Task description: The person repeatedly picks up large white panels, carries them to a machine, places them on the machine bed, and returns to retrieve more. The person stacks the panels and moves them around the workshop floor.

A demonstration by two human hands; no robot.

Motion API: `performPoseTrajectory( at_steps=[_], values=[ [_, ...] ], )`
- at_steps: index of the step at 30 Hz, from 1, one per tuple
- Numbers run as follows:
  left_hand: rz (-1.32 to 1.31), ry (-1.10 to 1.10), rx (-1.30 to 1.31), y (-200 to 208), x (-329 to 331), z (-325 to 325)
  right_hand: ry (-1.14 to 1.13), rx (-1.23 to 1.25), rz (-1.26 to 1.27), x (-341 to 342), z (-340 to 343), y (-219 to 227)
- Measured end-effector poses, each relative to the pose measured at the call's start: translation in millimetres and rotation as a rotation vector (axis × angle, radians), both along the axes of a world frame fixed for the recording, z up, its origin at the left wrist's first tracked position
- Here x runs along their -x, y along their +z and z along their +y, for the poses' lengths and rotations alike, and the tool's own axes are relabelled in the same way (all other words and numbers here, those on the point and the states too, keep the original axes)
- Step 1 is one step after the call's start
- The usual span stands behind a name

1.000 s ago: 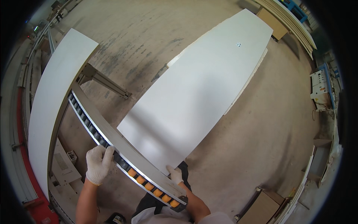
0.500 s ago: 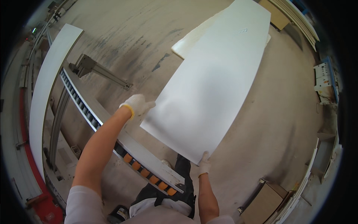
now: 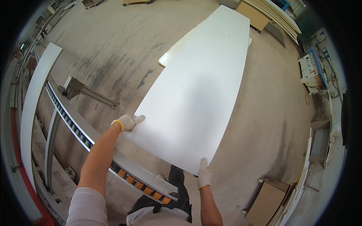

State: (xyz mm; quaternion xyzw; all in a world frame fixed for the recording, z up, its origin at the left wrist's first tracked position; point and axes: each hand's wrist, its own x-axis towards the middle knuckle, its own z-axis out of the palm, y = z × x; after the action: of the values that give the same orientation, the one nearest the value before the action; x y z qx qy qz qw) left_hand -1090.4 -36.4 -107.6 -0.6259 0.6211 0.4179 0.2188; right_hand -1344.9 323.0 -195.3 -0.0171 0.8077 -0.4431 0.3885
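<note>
A long white panel point(image 3: 192, 90) stretches away from my body toward the far stack. My left hand point(image 3: 128, 122), in a white knitted glove with a yellow cuff, grips its left edge near the close corner, thumb on top. At the near right corner my gloved right hand point(image 3: 204, 174) holds the edge, thumb on the upper face and fingers hidden beneath. Under the panel's far part shows the pale edge of another board point(image 3: 164, 60). Just left of the panel runs a roller rail point(image 3: 69, 116) with dark and orange rollers.
Another white panel point(image 3: 36, 98) lies along the machine at left, beside a red strip point(image 3: 20, 150). A metal arm point(image 3: 92, 92) juts over the floor. At right are a control box point(image 3: 312, 71) and a brown board point(image 3: 266, 201) on a low cart. Stacked boards point(image 3: 275, 19) stand far right.
My left hand has come down and taken hold of the panel's left edge. The panel's near end has shifted closer and lower; my right hand keeps its corner. The whole view has shifted slightly.
</note>
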Motion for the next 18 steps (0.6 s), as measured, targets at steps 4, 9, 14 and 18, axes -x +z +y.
performPoseTrajectory(
  at_steps=[4,9,14,18],
  values=[
    [0.036,-0.103,0.085,18.3,-5.6,-3.6,0.151,-0.141,-0.037,20.3,-1.5,37.7],
    [0.216,-0.151,0.200,34.8,-15.7,-2.6,0.069,-0.117,0.007,22.7,-8.1,98.0],
    [0.409,-0.156,0.190,75.0,-26.8,-6.9,0.001,-0.043,0.039,24.1,-20.9,153.0],
    [0.466,-0.124,0.281,100.1,-29.8,-10.8,0.000,-0.012,0.101,24.7,-26.5,180.5]
  ],
)
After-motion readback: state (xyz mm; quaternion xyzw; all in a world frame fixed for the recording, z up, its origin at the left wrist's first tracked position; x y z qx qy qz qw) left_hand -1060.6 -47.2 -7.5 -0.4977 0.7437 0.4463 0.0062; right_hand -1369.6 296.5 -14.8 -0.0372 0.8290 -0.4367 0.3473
